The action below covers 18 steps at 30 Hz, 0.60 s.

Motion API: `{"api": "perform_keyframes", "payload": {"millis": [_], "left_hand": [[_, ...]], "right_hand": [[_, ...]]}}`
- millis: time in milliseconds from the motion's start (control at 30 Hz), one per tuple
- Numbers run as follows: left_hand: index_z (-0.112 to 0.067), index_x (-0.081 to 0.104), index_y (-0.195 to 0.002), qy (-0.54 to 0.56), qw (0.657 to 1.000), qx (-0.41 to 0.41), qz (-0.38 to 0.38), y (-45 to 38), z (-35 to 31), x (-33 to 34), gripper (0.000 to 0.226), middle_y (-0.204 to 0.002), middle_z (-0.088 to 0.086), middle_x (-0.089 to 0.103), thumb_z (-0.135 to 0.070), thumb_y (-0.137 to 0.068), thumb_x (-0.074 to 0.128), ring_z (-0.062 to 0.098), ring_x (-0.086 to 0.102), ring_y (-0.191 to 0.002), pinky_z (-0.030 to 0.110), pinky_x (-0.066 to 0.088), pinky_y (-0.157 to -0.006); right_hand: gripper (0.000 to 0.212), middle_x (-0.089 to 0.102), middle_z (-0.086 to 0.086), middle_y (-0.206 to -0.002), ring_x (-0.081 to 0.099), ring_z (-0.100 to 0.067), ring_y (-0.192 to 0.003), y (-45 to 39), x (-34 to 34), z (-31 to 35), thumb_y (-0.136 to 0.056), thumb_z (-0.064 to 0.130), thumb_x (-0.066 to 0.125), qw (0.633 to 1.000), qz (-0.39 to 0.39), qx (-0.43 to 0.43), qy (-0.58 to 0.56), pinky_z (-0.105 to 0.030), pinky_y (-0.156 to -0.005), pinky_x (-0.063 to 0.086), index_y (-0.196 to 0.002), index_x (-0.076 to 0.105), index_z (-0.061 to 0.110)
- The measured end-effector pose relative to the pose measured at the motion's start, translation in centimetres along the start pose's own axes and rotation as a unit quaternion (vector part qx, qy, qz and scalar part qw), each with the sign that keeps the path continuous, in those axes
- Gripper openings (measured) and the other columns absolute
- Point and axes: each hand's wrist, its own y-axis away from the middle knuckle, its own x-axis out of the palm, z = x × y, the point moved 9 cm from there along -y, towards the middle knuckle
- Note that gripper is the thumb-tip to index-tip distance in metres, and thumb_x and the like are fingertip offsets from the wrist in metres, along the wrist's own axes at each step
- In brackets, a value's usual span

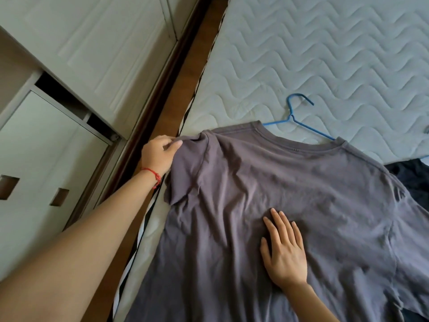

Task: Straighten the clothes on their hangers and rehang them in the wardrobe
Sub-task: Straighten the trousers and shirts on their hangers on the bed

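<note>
A grey-purple T-shirt (pixel 267 182) lies spread on the white quilted mattress (pixel 325 54), wrinkled across the chest. A blue wire hanger (pixel 293 118) sits in its neck, hook and upper arms sticking out past the collar. My left hand (pixel 160 155), with a red string at the wrist, pinches the shirt's left shoulder at the sleeve seam, near the mattress edge. My right hand (pixel 284 249) lies flat on the middle of the shirt with fingers spread, pressing the cloth down.
The white wardrobe (pixel 81 54) stands at the left, one door slid partly open over drawers with square pulls. A strip of brown wooden floor (pixel 185 73) runs between wardrobe and bed. A dark garment (pixel 411 175) lies at the right edge beside the shirt.
</note>
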Motion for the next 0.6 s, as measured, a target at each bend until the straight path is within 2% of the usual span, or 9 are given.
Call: {"api": "perform_keyframes", "payload": {"millis": [67, 100, 200, 267, 400, 467, 533, 567, 600], "left_hand": [[0.004, 0.053, -0.062, -0.009, 0.999, 0.036, -0.018, -0.1, -1.0, -1.7, 0.046, -0.058, 0.020, 0.054, -0.034, -0.087, 0.051, 0.032, 0.051, -0.061, 0.033, 0.034, -0.058], [-0.001, 0.045, -0.056, -0.013, 0.998, 0.051, -0.031, -0.3, -1.6, -2.6, 0.045, -0.049, 0.012, 0.042, -0.031, -0.089, 0.050, 0.027, 0.041, -0.052, 0.031, 0.027, -0.053], [-0.011, 0.031, -0.048, -0.025, 0.997, 0.046, -0.059, -1.5, -2.4, -5.0, 0.049, -0.045, 0.002, 0.030, -0.022, -0.092, 0.050, 0.013, 0.029, -0.045, 0.026, 0.021, -0.046], [-0.013, 0.030, -0.046, -0.055, 0.998, 0.016, -0.040, -2.4, -1.7, -5.6, 0.052, -0.045, 0.005, 0.031, -0.028, -0.090, 0.052, 0.015, 0.030, -0.045, 0.029, 0.023, -0.050], [-0.013, 0.045, -0.049, -0.082, 0.986, -0.097, 0.111, -2.2, 2.6, -4.0, 0.052, -0.050, 0.006, 0.048, -0.054, -0.077, 0.061, 0.019, 0.047, -0.052, 0.026, 0.036, -0.056], [-0.008, 0.055, -0.057, -0.033, 0.964, -0.162, 0.207, -1.0, 5.6, -2.9, 0.049, -0.060, 0.009, 0.056, -0.054, -0.067, 0.069, 0.020, 0.052, -0.062, 0.029, 0.042, -0.066], [-0.004, 0.065, -0.073, -0.034, 0.933, -0.204, 0.294, 0.6, 8.2, -2.6, 0.061, -0.078, 0.010, 0.067, -0.059, -0.048, 0.077, 0.021, 0.060, -0.078, 0.035, 0.048, -0.079], [-0.009, 0.067, -0.077, -0.059, 0.921, -0.212, 0.321, 1.2, 9.3, -2.7, 0.062, -0.084, 0.006, 0.068, -0.058, -0.040, 0.077, 0.020, 0.061, -0.085, 0.036, 0.047, -0.086], [-0.016, 0.067, -0.078, -0.083, 0.913, -0.208, 0.341, 1.9, 10.2, -2.8, 0.054, -0.088, 0.004, 0.068, -0.054, -0.042, 0.078, 0.021, 0.062, -0.091, 0.037, 0.047, -0.090]], "right_hand": [[0.044, 0.050, -0.009, -0.139, 0.033, -0.021, -0.133, 0.0, 0.0, 0.0, -0.083, 0.029, 0.040, 1.000, -0.003, 0.000, -0.002, -0.031, -0.114, 0.012, -0.121, 0.055, 0.013], [0.043, 0.050, -0.009, -0.139, 0.033, -0.021, -0.133, 0.0, 0.0, 0.0, -0.083, 0.029, 0.040, 1.000, -0.006, -0.001, -0.003, -0.032, -0.114, 0.013, -0.121, 0.054, 0.014], [0.043, 0.051, -0.009, -0.138, 0.034, -0.021, -0.133, 0.0, -0.1, 0.0, -0.083, 0.028, 0.040, 1.000, -0.014, -0.002, -0.004, -0.032, -0.114, 0.013, -0.121, 0.053, 0.013], [0.043, 0.051, -0.010, -0.138, 0.034, -0.021, -0.133, 0.0, -0.1, 0.1, -0.083, 0.029, 0.040, 1.000, -0.015, -0.003, -0.001, -0.032, -0.114, 0.013, -0.120, 0.054, 0.012], [0.044, 0.050, -0.009, -0.139, 0.033, -0.021, -0.133, 0.1, 0.0, 0.0, -0.083, 0.029, 0.040, 1.000, -0.009, -0.001, 0.002, -0.032, -0.114, 0.012, -0.120, 0.056, 0.011], [0.044, 0.050, -0.009, -0.139, 0.033, -0.021, -0.133, 0.1, 0.0, 0.0, -0.083, 0.029, 0.040, 1.000, -0.009, -0.002, -0.001, -0.031, -0.114, 0.012, -0.121, 0.054, 0.013], [0.044, 0.050, -0.009, -0.138, 0.033, -0.021, -0.133, 0.0, 0.0, 0.0, -0.083, 0.029, 0.040, 1.000, -0.011, -0.003, -0.003, -0.031, -0.114, 0.012, -0.122, 0.052, 0.013], [0.044, 0.050, -0.009, -0.138, 0.034, -0.021, -0.133, 0.0, 0.0, 0.0, -0.083, 0.029, 0.040, 1.000, -0.011, -0.003, -0.005, -0.031, -0.114, 0.012, -0.122, 0.052, 0.013], [0.044, 0.050, -0.009, -0.138, 0.034, -0.021, -0.133, 0.0, 0.0, 0.0, -0.083, 0.029, 0.040, 1.000, -0.012, -0.003, -0.006, -0.031, -0.114, 0.012, -0.121, 0.052, 0.013]]}}
